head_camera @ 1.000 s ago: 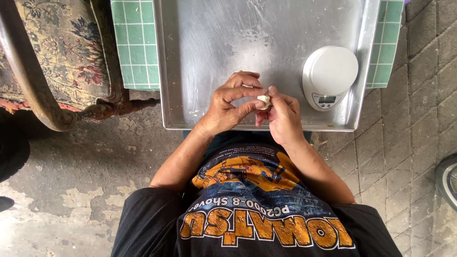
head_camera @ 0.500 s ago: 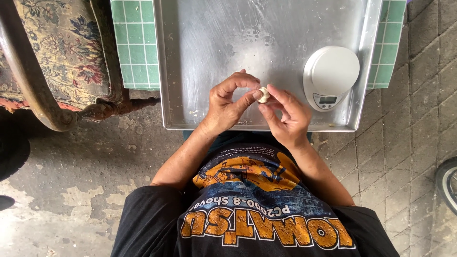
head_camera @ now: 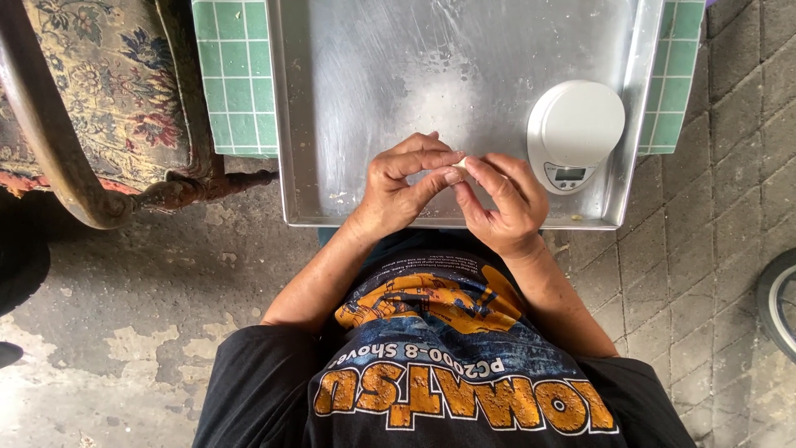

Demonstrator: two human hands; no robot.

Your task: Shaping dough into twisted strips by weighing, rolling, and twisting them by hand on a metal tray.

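My left hand (head_camera: 404,184) and my right hand (head_camera: 502,202) meet over the near edge of a large metal tray (head_camera: 390,75). Between their fingertips they pinch a small pale piece of dough (head_camera: 460,163), mostly hidden by the fingers. Both hands have thumb and forefinger closed on it. A round white kitchen scale (head_camera: 575,130) with a small display sits on the tray just right of my right hand.
The tray rests on a green tiled table (head_camera: 236,83). An upholstered chair with a floral cushion and curved wooden arm (head_camera: 75,124) stands at the left. Worn concrete floor lies below left, grey paving at the right, with part of a wheel (head_camera: 779,303) at the right edge.
The hands have stayed over the tray's near edge, working the dough piece; the fingers have shifted around it and the piece now shows less between the fingertips.
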